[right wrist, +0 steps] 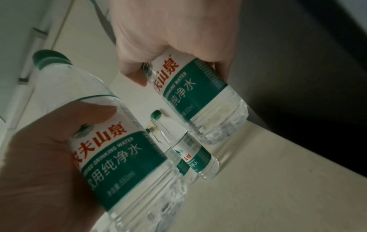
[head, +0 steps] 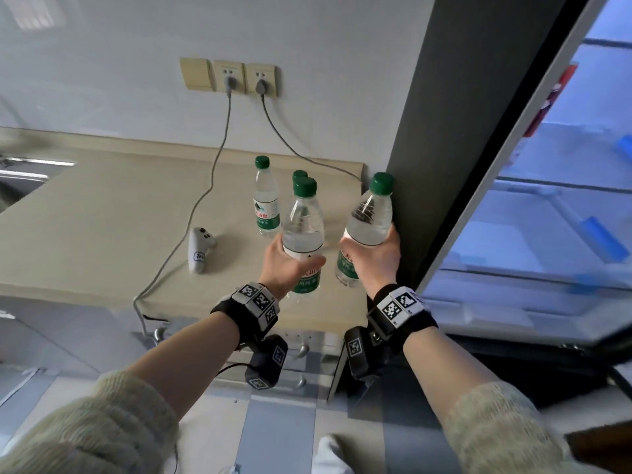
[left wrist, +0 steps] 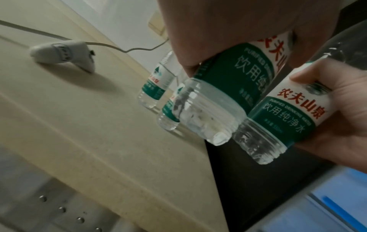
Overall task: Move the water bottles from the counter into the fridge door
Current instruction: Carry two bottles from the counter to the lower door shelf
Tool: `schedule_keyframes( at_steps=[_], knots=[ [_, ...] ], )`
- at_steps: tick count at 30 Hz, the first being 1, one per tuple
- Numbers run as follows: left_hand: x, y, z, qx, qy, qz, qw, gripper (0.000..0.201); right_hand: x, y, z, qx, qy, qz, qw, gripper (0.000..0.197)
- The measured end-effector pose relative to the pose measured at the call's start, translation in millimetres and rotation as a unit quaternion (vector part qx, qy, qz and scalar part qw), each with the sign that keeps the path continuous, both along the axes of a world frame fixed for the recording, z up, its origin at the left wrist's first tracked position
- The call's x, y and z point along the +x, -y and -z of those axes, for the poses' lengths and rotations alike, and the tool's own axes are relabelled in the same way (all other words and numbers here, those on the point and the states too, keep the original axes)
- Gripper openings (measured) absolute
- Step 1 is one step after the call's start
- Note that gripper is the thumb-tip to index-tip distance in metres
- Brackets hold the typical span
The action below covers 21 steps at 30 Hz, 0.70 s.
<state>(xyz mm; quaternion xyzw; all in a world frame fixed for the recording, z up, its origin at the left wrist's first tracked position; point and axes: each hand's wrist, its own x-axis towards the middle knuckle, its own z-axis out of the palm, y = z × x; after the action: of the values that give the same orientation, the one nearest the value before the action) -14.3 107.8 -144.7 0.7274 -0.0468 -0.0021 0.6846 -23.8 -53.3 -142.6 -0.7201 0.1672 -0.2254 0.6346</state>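
Beige counter (head: 102, 213) runs under your hands, ending at the dark fridge side (head: 455, 131). Your left hand (head: 285, 265) grasps 1 water bottle (head: 302, 230) by its label, lifted off the surface. Your right hand (head: 376, 258) grasps a 2nd bottle (head: 369, 220) just right of it, close to the fridge side. Beyond your left hand 2 bottles (head: 266, 200) stand on the counter. Left of it lies a white controller (head: 200, 249).

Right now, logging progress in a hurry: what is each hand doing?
Left hand: grip closed around a water bottle, lifted off the counter.
Right hand: grip closed around another water bottle.
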Motion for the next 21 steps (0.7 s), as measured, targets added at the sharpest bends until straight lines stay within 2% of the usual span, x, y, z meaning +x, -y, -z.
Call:
schedule_keyframes(
  at_steps=[2,5,9,16,21],
  knots=[
    [-15,4,-10,-0.002,0.027,0.046,0.999,0.068,-19,1,-7,0.017,0.014,0.036,0.999,0.058],
    [-38,19,-26,-0.006,0.071,0.125,0.990,0.058,-47,6,-21,0.011,0.042,0.079,0.996,0.057],
    [-63,46,-39,-0.002,0.099,0.212,0.972,0.062,-81,25,-42,-0.042,0.048,0.134,0.989,0.041],
    [-93,123,-57,-0.026,0.098,0.300,0.949,0.069,-153,93,-81,-0.090,0.061,0.256,0.961,0.050],
    [-119,197,-77,-0.008,0.129,0.367,0.921,0.071,-201,151,-108,-0.123,0.056,0.337,0.932,0.050]
  ],
)
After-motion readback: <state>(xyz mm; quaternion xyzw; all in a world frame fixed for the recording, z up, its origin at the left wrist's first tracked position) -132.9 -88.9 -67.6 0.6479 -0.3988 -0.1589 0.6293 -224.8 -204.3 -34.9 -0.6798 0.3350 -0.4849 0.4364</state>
